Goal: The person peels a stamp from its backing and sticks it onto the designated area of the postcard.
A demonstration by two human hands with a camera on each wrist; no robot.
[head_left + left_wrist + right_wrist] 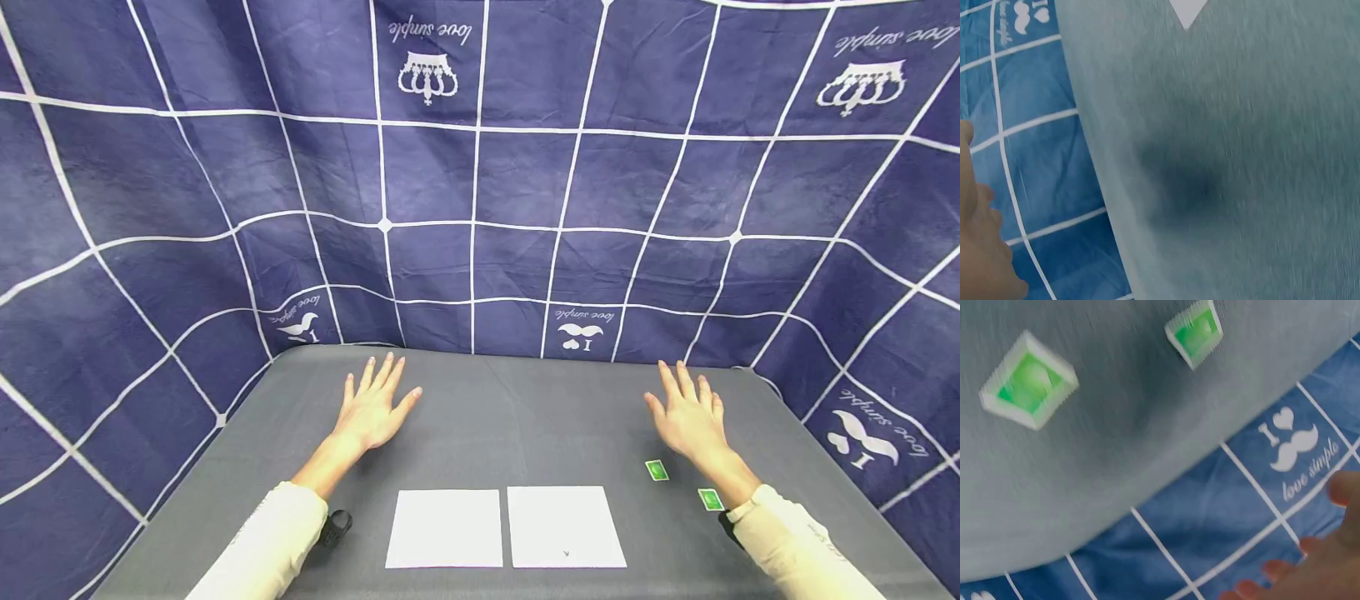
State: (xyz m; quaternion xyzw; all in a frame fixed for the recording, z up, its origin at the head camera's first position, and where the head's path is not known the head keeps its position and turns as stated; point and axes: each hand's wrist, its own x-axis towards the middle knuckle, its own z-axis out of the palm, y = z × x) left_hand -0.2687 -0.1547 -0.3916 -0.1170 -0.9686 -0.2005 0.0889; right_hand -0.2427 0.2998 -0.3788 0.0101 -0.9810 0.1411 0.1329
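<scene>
Both hands are held out over the grey table with fingers spread and nothing in them. My left hand (pixel 369 414) is at the left, beyond a white sheet (pixel 444 528). On the other side my right hand (pixel 692 423) is nearest to two small green cards with white borders. One card (pixel 657 471) lies just below the palm in the head view; the other card (pixel 711 500) lies beside the right wrist. In the right wrist view the same cards show as a larger green square (pixel 1030 384) and a smaller one (pixel 1196 332). A second white sheet (pixel 566 527) bears a small dark mark.
The grey table (pixel 517 433) is bordered by a blue cloth (pixel 427 175) with white grid lines, hanging at the back and both sides. A black band (pixel 337 527) shows by the left sleeve cuff, and a dark object (pixel 729 528) at the right cuff.
</scene>
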